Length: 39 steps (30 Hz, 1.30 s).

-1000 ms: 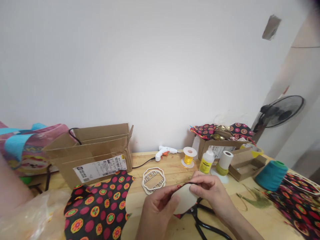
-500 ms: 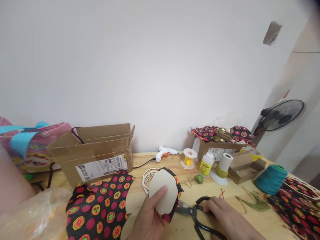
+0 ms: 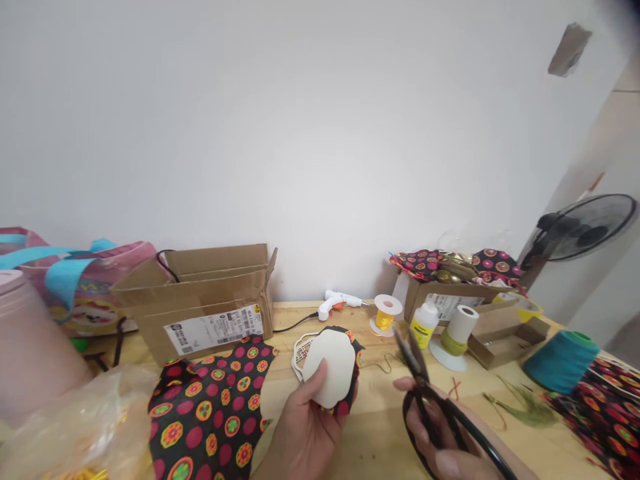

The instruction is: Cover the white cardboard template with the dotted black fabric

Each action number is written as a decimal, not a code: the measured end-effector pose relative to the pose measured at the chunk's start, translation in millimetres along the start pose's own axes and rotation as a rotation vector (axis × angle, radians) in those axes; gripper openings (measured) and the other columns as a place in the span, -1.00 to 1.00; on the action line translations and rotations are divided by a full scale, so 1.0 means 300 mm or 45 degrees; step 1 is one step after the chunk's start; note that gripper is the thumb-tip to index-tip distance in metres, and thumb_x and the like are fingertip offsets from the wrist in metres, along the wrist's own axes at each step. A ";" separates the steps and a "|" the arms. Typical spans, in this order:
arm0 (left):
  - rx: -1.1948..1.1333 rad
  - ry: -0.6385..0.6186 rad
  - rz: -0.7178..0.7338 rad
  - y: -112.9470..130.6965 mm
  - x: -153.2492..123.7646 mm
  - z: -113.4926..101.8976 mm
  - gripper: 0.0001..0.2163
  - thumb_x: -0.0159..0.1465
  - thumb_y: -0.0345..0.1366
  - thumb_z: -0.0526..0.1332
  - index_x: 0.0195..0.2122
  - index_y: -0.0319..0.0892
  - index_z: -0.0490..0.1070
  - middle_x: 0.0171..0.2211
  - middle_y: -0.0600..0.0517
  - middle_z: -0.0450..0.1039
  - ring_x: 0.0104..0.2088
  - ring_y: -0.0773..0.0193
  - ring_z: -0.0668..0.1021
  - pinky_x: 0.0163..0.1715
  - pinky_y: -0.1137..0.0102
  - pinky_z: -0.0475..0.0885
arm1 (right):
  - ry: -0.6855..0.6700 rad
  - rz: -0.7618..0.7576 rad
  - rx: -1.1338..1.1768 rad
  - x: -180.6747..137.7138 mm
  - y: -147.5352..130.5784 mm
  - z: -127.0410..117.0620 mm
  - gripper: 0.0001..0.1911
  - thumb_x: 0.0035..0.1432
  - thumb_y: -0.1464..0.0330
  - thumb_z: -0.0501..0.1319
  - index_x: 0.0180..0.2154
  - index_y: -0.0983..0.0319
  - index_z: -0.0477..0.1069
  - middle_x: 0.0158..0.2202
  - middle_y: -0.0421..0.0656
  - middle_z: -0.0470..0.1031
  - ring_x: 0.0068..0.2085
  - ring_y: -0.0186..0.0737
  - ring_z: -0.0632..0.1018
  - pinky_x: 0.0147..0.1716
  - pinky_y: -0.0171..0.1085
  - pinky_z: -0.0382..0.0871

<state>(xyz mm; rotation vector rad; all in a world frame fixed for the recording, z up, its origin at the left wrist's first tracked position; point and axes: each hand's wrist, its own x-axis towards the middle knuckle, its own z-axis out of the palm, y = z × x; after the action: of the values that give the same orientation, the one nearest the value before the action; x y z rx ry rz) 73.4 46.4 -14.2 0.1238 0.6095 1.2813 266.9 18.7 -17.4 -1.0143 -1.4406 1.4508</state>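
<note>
My left hand (image 3: 310,423) holds a pale scalloped board (image 3: 331,369) together with a piece of black patterned fabric (image 3: 356,373), the thumb pressed on the board's face. The fabric shows behind the board, along its right and lower edges. Scissors with black handles (image 3: 419,363) are gripped in my right hand (image 3: 445,427), raised off the table, blades pointing up and a little left. Behind the board lies a cut-out lattice frame (image 3: 301,353), partly covered. To the left, a larger sheet of the same black fabric with bright round motifs (image 3: 213,407) is spread on the table.
A cardboard box (image 3: 200,293), a white glue gun (image 3: 343,303), a spool of yellow cord (image 3: 387,313), a glue bottle (image 3: 424,325) and a teal thread cone (image 3: 561,360) stand along the back. A plastic bag (image 3: 75,427) lies front left; a green tassel (image 3: 530,403) lies right.
My right hand has lifted the scissors off the table and turned them blades upward. My left hand still holds the board and fabric. The whole view has shifted slightly.
</note>
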 end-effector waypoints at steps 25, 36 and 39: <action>-0.033 0.178 0.293 -0.033 0.003 0.024 -0.57 0.06 -0.66 0.12 -0.07 -0.15 0.28 -0.37 -0.03 0.54 -0.37 0.26 0.57 -0.44 0.44 0.51 | -0.098 0.073 -0.431 0.103 -0.049 0.132 -0.51 0.03 -0.05 -0.04 -0.51 0.26 0.20 -0.78 -0.36 0.08 -0.76 -0.51 0.10 -0.76 -0.39 -0.18; -0.051 0.252 0.314 -0.041 -0.003 0.041 -0.61 0.08 -0.68 0.08 -0.13 -0.15 0.33 -0.42 0.00 0.55 -0.39 0.25 0.57 -0.48 0.46 0.51 | -0.106 -0.101 -0.568 0.122 -0.035 0.109 -0.48 -0.01 -0.07 -0.01 -0.61 0.26 0.18 -0.68 -0.31 0.00 -0.62 -0.44 0.09 -0.69 -0.40 -0.10; -0.041 0.259 0.321 -0.039 -0.004 0.043 -0.60 0.07 -0.69 0.08 -0.13 -0.14 0.32 -0.42 0.01 0.55 -0.40 0.26 0.57 -0.49 0.46 0.52 | -0.066 -0.086 -0.559 0.119 -0.029 0.113 -0.49 -0.01 -0.06 0.00 -0.58 0.29 0.24 -0.66 -0.31 -0.02 -0.61 -0.44 0.05 -0.68 -0.40 -0.12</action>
<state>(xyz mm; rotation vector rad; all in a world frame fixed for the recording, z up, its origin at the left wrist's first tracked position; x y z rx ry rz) 89.8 44.9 -7.8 0.0445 0.7649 1.5593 223.5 41.3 -7.9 -1.1827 -1.8622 1.1422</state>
